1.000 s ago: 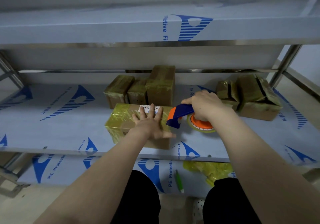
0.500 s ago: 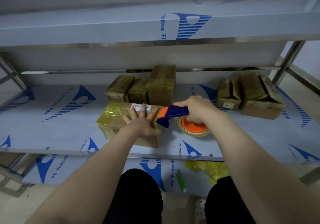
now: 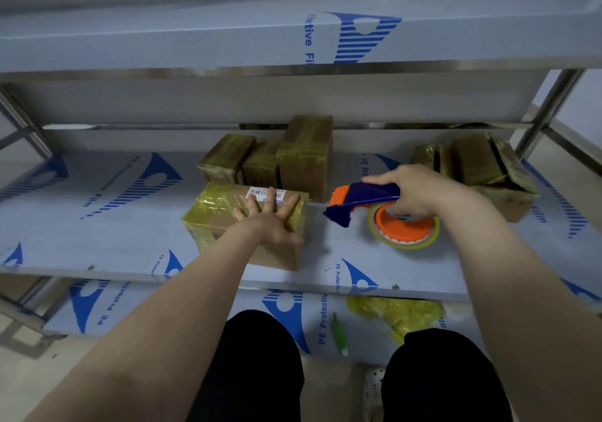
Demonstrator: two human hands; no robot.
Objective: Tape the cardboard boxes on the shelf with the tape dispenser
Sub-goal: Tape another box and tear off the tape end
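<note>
Three back boxes (image 3: 306, 157) looking done; I'm pressing spread left hand (image 3: 270, 222) on half-taped front box (image 3: 215, 213), right hand (image 3: 413, 190) gripping tape dispenser (image 3: 361, 198).

Storage or packing room, steel shelving (image 3: 550, 108) (printed protective film (image 3: 107, 213) on each tier), taped cardboard boxes (image 3: 306, 157)
</note>
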